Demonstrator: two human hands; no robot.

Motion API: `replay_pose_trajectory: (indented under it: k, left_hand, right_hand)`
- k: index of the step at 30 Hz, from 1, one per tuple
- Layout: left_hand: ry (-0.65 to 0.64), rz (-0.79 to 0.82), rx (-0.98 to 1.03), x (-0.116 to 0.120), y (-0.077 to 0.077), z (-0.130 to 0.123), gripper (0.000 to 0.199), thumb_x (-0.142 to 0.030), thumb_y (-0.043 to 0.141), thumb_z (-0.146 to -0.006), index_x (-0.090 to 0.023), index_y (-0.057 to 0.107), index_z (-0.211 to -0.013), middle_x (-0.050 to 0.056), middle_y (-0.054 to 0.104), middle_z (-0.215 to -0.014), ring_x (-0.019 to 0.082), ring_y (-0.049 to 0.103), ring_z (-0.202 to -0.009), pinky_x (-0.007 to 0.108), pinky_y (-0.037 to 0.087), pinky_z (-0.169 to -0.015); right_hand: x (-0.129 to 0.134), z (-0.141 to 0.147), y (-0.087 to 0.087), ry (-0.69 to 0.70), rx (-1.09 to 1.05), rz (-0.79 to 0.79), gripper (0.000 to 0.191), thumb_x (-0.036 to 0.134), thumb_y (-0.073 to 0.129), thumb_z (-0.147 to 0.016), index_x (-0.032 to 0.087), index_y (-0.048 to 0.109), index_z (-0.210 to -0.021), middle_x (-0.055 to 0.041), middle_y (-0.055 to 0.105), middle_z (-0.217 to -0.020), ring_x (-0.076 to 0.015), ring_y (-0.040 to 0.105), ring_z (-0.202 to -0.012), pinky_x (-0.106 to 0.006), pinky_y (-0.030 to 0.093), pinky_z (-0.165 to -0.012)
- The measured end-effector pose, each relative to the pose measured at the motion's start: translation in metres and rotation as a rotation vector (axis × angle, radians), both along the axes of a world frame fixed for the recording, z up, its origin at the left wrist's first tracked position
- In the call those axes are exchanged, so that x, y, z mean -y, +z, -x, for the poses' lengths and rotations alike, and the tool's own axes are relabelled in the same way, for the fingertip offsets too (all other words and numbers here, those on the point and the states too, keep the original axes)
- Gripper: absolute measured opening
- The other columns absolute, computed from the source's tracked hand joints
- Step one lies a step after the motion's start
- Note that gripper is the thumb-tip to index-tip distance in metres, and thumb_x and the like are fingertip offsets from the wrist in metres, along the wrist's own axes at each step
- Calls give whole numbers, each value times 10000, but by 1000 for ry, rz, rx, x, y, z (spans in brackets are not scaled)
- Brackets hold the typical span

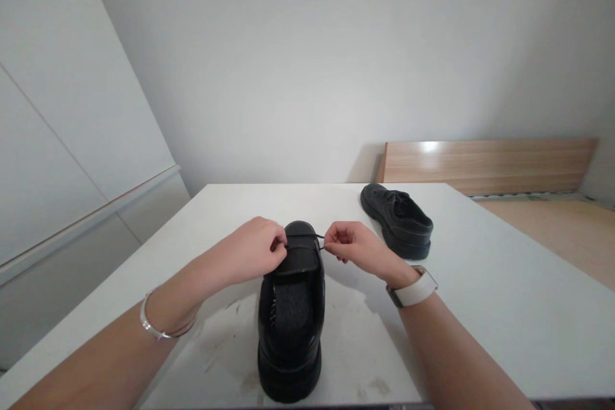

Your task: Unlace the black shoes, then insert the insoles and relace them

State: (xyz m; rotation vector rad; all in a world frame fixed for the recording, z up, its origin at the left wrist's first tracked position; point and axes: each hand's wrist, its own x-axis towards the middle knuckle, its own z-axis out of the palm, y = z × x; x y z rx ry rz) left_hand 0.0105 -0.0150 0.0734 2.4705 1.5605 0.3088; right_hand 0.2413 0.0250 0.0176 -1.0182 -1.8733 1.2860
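A black shoe stands on the white table with its heel towards me and its toe pointing away. Its tongue lies at the front of the opening. My left hand is closed at the left side of the tongue, its fingertips pinched where the lace runs. On the right, my right hand pinches the black lace, which stretches from the shoe to my fingertips. Part of the lace is hidden behind my left fingers.
A second black shoe, with its lace tied, sits farther back on the right of the white table. Behind the table's right edge are a wooden headboard and a bed base. A white wall rises behind.
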Motion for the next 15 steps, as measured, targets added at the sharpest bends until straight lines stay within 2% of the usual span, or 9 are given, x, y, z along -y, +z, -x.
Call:
replay_pose_trajectory:
  k: [4, 7, 11, 15]
  left_hand:
    - [8, 39, -53, -7, 10, -8, 216, -157, 510, -734, -167, 638, -559, 9, 570, -508, 128, 445, -463, 270, 281, -500]
    - [6, 81, -50, -11, 14, -9, 214, -153, 527, -712, -171, 596, -510, -9, 498, -466, 118, 405, -447, 260, 269, -485]
    - [9, 131, 15, -13, 10, -1, 172, -150, 525, -703, -175, 644, -582, -4, 571, -527, 129, 477, -495, 246, 305, -495]
    - [13, 162, 88, -12, 2, 6, 150, -164, 546, -726, -172, 692, -695, 14, 663, -640, 147, 573, -583, 233, 359, -534]
  right_hand:
    - [-1, 0, -1, -5, -33, 2, 163, 316, 678, -735, 168, 609, -741, 29, 539, -576, -103, 484, -523, -240, 385, -509]
    - [-1, 0, 0, -7, -54, 2, 167, 322, 674, -741, 171, 604, -754, 30, 548, -591, -101, 493, -526, -239, 399, -514]
    - [1, 2, 1, -10, -16, -28, 153, 312, 660, -758, 167, 613, -764, 28, 548, -592, -103, 496, -526, -240, 385, -509]
    - [1, 5, -2, -5, -23, 10, 153, 317, 667, -769, 172, 617, -773, 20, 572, -614, -122, 529, -551, -265, 430, -545]
